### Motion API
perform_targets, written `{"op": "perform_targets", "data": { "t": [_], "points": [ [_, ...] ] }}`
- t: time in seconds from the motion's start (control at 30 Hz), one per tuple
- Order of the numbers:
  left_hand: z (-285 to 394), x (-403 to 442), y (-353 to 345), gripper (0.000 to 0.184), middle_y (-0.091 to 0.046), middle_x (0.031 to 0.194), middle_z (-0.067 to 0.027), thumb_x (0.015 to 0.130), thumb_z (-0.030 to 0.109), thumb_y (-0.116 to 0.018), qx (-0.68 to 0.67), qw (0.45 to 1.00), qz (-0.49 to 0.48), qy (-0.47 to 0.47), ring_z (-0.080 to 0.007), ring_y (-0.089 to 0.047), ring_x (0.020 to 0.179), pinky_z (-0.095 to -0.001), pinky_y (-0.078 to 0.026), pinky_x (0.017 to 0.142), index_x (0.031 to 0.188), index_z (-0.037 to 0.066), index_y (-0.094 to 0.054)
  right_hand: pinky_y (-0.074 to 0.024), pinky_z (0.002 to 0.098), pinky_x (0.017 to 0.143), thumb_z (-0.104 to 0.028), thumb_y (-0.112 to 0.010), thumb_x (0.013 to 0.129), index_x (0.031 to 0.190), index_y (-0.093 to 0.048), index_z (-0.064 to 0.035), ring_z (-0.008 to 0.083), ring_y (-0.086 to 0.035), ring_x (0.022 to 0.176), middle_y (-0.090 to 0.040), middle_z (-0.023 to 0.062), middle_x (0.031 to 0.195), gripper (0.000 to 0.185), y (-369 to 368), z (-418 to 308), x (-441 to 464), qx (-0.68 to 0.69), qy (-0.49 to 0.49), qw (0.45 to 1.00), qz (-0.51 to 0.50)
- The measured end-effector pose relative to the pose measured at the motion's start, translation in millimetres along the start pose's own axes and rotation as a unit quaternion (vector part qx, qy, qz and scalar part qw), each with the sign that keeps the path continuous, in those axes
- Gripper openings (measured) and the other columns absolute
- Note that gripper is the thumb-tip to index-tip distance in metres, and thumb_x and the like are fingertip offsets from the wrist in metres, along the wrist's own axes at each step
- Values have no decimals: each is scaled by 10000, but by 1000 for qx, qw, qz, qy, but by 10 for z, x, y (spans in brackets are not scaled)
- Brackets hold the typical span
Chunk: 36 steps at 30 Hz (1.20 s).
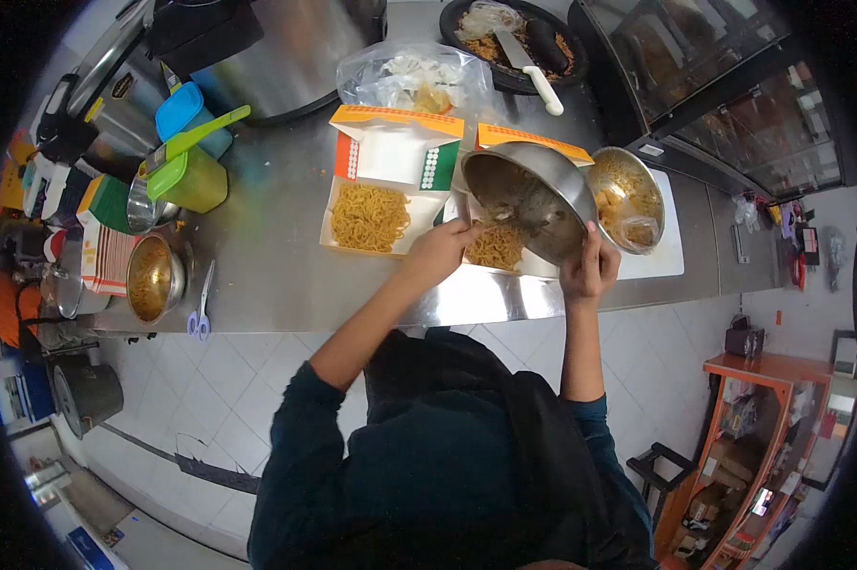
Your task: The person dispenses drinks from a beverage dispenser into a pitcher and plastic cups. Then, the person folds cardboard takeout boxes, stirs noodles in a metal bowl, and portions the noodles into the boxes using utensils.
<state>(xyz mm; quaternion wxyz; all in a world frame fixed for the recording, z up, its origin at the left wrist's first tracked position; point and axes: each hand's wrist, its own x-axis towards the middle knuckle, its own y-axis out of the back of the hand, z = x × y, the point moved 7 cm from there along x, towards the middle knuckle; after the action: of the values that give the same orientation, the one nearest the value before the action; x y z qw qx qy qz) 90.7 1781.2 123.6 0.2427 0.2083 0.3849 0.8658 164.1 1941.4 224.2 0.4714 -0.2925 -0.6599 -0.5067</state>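
Note:
A steel mixing bowl [552, 195] is tipped on its side above the right-hand takeaway box [533, 138], its mouth facing left and down. My right hand [590, 271] grips the bowl's rim on the near right. At the bowl's opening my left hand [442, 252] is closed, fingers pinched; what they hold is too small to make out. Noodles [495, 247] lie in the right box under the bowl. The left takeaway box [395, 147] stands open beside it, with a heap of noodles [369, 217] in its left part.
Another steel bowl [628, 195] of food sits on a white board [670, 237]. Behind are a plastic bag [414, 76] and a black pan [580, 66] with a knife [533, 76]. Leftward stand a green container [196, 180], scissors [200, 309] and a small bowl [153, 278].

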Motion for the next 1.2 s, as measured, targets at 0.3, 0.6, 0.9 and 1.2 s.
{"op": "perform_targets", "data": {
  "t": [0.3, 0.6, 0.9, 1.2],
  "points": [
    [103, 183, 416, 450, -495, 874, -126, 706, -9, -445, 15, 969, 245, -7, -272, -541, 757, -346, -455, 652, 1143, 97, -440, -389, 243, 587, 120, -508, 584, 1021, -560, 19, 167, -440, 624, -467, 55, 703, 452, 22, 88, 144, 15, -30, 999, 17],
    [92, 198, 304, 403, -522, 944, -177, 710, -60, -405, -182, 966, 186, -4, -303, -527, 835, -316, -430, 709, 1089, 41, -496, -367, 234, 600, 84, -475, 723, 1033, -551, 18, 147, -419, 637, -433, 51, 733, 326, 55, 187, 200, 46, -81, 994, 59],
    [128, 232, 293, 373, -522, 861, -150, 712, -54, -396, -130, 978, 161, -14, -285, -530, 790, -332, -433, 695, 1043, 53, -533, -355, 227, 594, 20, -484, 789, 1042, -550, -3, 126, -391, 628, -416, 37, 713, 262, 42, 351, 213, 71, -168, 981, 69],
    [256, 223, 183, 367, -527, 868, -141, 732, -43, -395, -76, 992, 79, -53, -270, -533, 798, -331, -433, 717, 1049, 73, -539, -353, 218, 563, 53, -483, 763, 1055, -537, 8, 136, -390, 606, -410, 42, 699, 300, -8, 271, 219, 76, -142, 986, 49]
  ]
}}
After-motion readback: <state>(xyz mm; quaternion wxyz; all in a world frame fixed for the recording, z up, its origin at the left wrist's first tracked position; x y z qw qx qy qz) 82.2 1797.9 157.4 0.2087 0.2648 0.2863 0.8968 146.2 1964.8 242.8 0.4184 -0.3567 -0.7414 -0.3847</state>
